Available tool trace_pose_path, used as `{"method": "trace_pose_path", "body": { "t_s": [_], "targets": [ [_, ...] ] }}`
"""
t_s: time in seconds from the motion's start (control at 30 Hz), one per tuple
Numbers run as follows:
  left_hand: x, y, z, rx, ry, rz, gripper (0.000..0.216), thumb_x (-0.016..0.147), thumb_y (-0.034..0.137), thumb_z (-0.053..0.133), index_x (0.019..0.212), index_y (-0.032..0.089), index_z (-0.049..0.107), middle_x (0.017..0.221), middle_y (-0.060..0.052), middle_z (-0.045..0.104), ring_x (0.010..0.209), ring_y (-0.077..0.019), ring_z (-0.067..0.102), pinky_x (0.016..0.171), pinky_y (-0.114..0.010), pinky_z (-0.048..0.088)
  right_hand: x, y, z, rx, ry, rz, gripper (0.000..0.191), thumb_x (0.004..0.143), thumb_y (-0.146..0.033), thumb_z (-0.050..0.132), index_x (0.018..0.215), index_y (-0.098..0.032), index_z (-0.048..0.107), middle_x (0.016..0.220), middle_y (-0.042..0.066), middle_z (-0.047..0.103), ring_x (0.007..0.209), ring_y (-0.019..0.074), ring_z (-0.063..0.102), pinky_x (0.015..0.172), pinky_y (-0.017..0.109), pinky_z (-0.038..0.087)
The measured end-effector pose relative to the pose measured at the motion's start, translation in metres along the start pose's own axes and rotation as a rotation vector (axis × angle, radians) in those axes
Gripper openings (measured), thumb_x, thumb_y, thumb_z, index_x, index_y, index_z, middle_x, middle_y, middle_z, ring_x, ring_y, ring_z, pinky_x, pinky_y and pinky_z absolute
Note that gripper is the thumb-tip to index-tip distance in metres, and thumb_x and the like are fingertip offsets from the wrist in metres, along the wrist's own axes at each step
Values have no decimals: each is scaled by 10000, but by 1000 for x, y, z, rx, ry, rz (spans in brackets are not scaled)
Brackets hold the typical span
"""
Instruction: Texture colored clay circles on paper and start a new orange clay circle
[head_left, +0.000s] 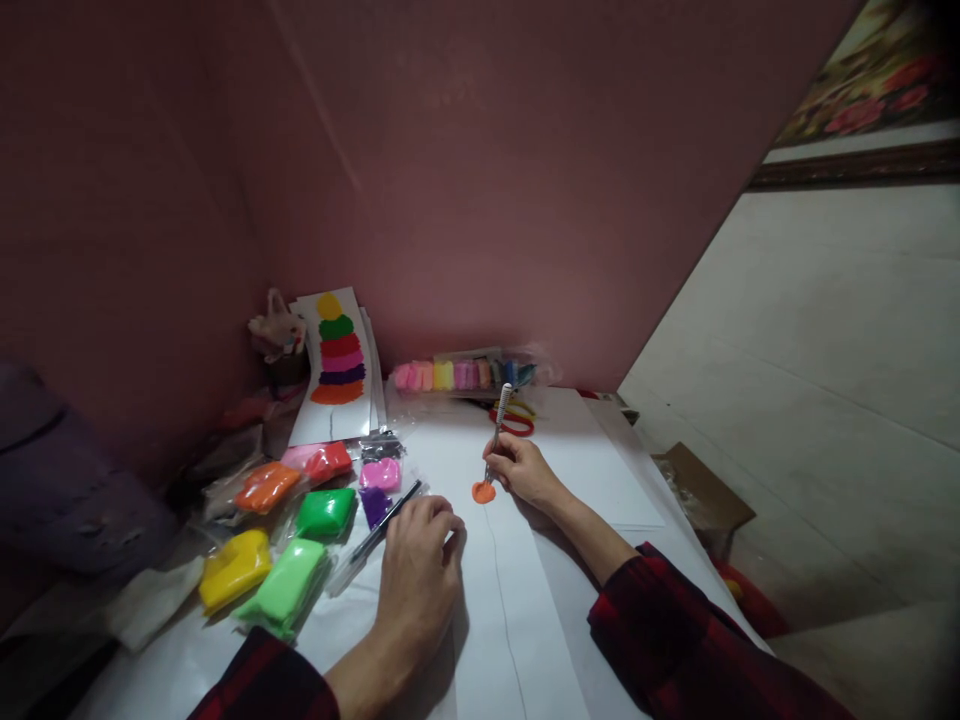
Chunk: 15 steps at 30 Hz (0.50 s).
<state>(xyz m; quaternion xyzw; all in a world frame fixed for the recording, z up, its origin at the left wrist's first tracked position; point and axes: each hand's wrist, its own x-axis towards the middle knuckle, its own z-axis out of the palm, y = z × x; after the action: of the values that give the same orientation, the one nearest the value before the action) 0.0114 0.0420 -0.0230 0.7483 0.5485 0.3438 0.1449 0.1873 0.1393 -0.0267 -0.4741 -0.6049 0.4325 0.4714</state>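
My right hand (523,470) is closed round a thin metal sculpting tool (496,425), held upright with its tip on a small flat orange clay disc (483,492) lying on white paper (517,610). My left hand (417,570) rests palm down on the paper with the fingers curled loosely, close to a black pen-like stick (384,525) and a purple clay bag (373,505). A thin pencil line runs down the paper below the disc.
Bagged clay lies at the left: yellow (234,568), light green (289,585), green (325,512), orange (266,487), red-pink (322,461), pink (380,474). A card with stacked colour bands (337,360) leans on the pink wall. A row of clay sticks (461,374) and red rings (514,420) sit behind. A cardboard box (701,490) stands right.
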Motion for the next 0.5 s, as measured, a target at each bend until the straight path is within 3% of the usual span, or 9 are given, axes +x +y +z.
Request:
{"method": "trace_pose_path", "body": {
  "t_s": [0.23, 0.5],
  "targets": [
    [1, 0, -1, -10, -7, -6, 193, 824, 53, 529, 773, 196, 648, 964, -40, 637, 959, -235, 554, 816, -400, 417, 2, 8, 1, 78, 106, -46, 132, 769, -327, 557, 802, -204, 524, 461, -109, 412, 367, 75, 342, 376, 196, 288],
    [0, 0, -1, -18, -13, -3, 195, 827, 41, 523, 772, 187, 640, 961, -40, 633, 961, -230, 545, 821, -398, 408, -6, -3, 7, 64, -25, -75, 97, 743, -267, 602, 766, -179, 569, 612, -41, 550, 516, 115, 561, 522, 248, 467]
  ]
}}
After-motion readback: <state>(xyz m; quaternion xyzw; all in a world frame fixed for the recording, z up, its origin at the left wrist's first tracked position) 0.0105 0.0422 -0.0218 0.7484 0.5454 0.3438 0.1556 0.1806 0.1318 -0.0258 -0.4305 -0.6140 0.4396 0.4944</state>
